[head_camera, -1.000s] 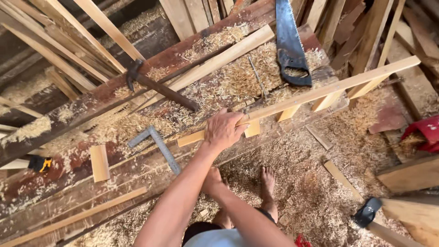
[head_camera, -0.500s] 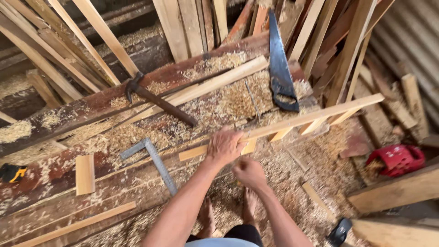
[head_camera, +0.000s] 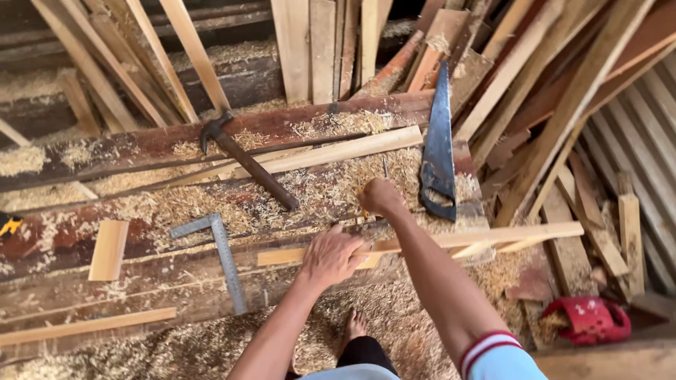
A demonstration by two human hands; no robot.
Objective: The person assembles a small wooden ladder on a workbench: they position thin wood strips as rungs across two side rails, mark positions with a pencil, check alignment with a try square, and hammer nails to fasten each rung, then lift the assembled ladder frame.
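Observation:
My left hand (head_camera: 331, 257) presses down on a long pale wooden strip (head_camera: 493, 236), fingers curled over it. The strip lies across the front edge of a sawdust-covered workbench (head_camera: 141, 211), with short cross pieces under it. My right hand (head_camera: 380, 197) is farther up on the bench top, closed into a fist just left of a handsaw's handle. A small yellow stick shows under the fist; I cannot tell what it is. The handsaw (head_camera: 438, 148) lies with its blade pointing away from me.
A hammer (head_camera: 246, 162) lies on the bench beside a longer pale strip (head_camera: 338, 151). A metal try square (head_camera: 224, 257) and a short wood block (head_camera: 109, 250) lie to the left. Planks lean at the back and right. A red tool (head_camera: 591, 320) sits on the floor; my bare foot (head_camera: 355, 325) stands in sawdust.
My right hand left the strip beside my left hand and moved up onto the bench near the saw handle. The view shifted right. The left hand stays on the strip.

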